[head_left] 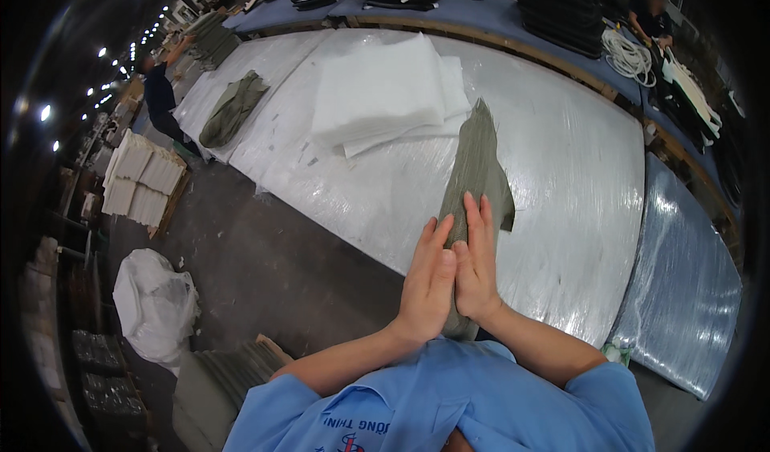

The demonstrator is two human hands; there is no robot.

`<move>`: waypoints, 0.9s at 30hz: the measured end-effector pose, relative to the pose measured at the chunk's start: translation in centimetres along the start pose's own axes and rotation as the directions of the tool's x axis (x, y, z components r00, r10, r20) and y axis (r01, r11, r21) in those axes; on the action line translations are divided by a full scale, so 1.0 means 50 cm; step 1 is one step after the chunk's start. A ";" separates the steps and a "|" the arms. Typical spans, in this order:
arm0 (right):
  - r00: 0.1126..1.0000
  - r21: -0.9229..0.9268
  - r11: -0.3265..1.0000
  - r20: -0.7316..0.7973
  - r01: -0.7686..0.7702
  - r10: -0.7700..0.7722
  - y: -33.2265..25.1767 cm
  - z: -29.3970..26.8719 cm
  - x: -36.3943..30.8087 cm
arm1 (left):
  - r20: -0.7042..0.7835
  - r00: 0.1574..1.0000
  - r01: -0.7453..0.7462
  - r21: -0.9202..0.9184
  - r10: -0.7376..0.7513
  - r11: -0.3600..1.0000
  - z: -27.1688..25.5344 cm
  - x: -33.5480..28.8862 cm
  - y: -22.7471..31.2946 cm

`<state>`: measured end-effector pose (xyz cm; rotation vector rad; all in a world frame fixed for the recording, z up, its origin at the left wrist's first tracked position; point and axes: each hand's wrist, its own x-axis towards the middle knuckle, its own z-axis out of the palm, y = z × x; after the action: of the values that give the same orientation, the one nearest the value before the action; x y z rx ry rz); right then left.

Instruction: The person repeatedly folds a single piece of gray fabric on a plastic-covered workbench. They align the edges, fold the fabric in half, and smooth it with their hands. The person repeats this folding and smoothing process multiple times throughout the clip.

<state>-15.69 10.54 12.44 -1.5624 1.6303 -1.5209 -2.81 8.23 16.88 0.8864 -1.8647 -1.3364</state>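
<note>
A long olive-grey fabric piece [480, 157], narrow at its far end, lies on the plastic-wrapped table [553, 243] and reaches back to my body. My left hand [427, 283] rests along its left side, fingers stretched forward. Beside it, my right hand [478, 271] lies on the cloth with its fingers extended too. The two thumbs meet over the middle of the fabric. Neither hand grips anything that I can see. Part of the cloth is hidden beneath my palms.
Beyond the fabric sits a stack of white wadding sheets [381, 91]. Another olive cloth bundle [234, 109] lies at the table's far left. Black padded pieces [553, 11] and coiled white cord [628, 56] occupy the blue table behind. Two people work farther off. A white plastic bag [155, 304] stands on the floor.
</note>
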 end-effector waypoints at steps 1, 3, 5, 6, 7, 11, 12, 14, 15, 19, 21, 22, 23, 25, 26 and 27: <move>1.000 0.002 1.000 0.010 -0.029 0.029 -0.002 0.001 -0.001 | 0.002 0.999 0.032 -0.045 -0.032 0.998 -0.005 -0.001 -0.006; 0.990 0.071 0.987 0.018 -0.142 0.142 -0.013 0.000 0.000 | 0.025 0.990 0.132 -0.462 -0.136 0.877 -0.013 0.000 -0.016; 0.974 0.117 0.967 0.022 -0.227 0.226 -0.036 -0.003 -0.002 | 0.163 0.975 0.223 -0.692 -0.153 0.687 -0.031 0.000 -0.046; 0.968 0.126 0.959 0.013 -0.252 0.253 -0.050 -0.008 -0.004 | 0.174 0.975 0.219 -0.687 -0.136 0.692 -0.029 0.001 -0.060; 0.960 0.137 0.951 0.005 -0.277 0.279 -0.058 -0.009 -0.005 | 0.185 0.975 0.215 -0.683 -0.119 0.698 -0.024 0.002 -0.072; 0.989 0.098 0.986 -0.048 -0.135 0.140 -0.041 -0.011 -0.013 | 0.132 0.989 0.126 -0.493 -0.069 0.861 -0.001 0.004 -0.069; 0.994 0.092 0.992 -0.060 -0.086 0.091 -0.027 -0.009 -0.013 | 0.112 0.992 0.098 -0.428 -0.055 0.898 0.003 0.003 -0.063; 0.996 0.091 0.995 -0.077 -0.029 0.036 -0.005 -0.005 -0.018 | 0.076 0.997 0.043 -0.288 -0.022 0.957 0.006 -0.001 -0.051; 0.996 0.098 0.995 -0.083 -0.017 0.025 -0.004 0.001 -0.010 | 0.069 0.998 0.027 -0.246 -0.010 0.969 0.002 0.000 -0.045; 0.995 0.058 0.998 -0.098 0.004 0.002 0.013 0.017 -0.014 | 0.040 0.998 -0.036 -0.092 0.040 0.995 -0.007 -0.006 -0.032; 0.997 0.057 0.998 -0.080 0.001 0.004 0.014 0.022 -0.022 | 0.034 0.999 -0.030 -0.103 0.034 0.994 -0.012 -0.014 -0.035; 0.998 0.059 0.998 -0.063 0.000 0.004 0.012 0.024 -0.024 | 0.037 0.999 -0.009 -0.148 0.015 0.989 -0.015 -0.018 -0.047; 0.998 0.074 0.996 -0.048 -0.045 0.049 0.011 0.022 -0.027 | 0.042 0.999 0.011 -0.194 -0.003 0.981 -0.018 -0.021 -0.057; 0.990 0.104 0.985 -0.003 -0.140 0.141 -0.008 0.016 -0.025 | 0.066 0.997 0.057 -0.443 -0.032 0.895 -0.024 -0.028 -0.069; 0.986 0.133 0.977 -0.002 -0.165 0.167 -0.019 0.015 -0.028 | 0.081 0.996 0.079 -0.556 -0.041 0.828 -0.027 -0.032 -0.074; 0.980 0.155 0.968 -0.005 -0.198 0.201 -0.035 0.009 -0.029 | 0.080 0.997 0.058 -0.507 -0.020 0.860 -0.026 -0.036 -0.078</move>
<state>-14.16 12.03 13.30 -1.2644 1.5868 -1.5198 -0.21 8.10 13.22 0.6015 -1.4287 -1.7936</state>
